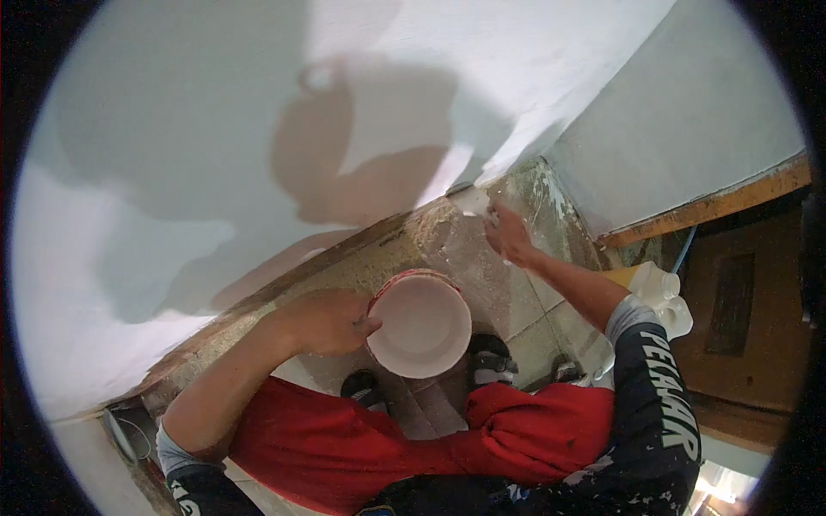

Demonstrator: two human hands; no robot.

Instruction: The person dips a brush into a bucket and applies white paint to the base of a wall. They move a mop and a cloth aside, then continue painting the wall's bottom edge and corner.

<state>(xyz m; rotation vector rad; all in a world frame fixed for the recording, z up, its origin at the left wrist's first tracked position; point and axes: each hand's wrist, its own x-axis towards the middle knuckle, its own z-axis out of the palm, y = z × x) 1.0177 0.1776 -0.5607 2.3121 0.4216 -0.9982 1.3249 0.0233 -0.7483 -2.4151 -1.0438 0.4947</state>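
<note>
My left hand point(331, 322) grips the rim of a round bucket point(453, 301), with the thumb over the inner edge and the fingers outside. The bucket is pale inside and has a reddish edge; its mouth faces up toward me. My right hand point(508, 236) reaches forward, low by the foot of the white wall point(215, 129). Its fingers are closed around something, and a whitish flat patch shows just past the fingertips; I cannot tell what the hand holds. A large shadow of arm and bucket falls on the wall.
Yellowish and white plastic jugs point(662, 288) stand beside my right arm. A brown wooden cabinet point(731, 318) is at the right, below a wood strip point(714, 204) on the side wall. My sandalled feet point(490, 357) rest on the stained tile floor point(512, 297).
</note>
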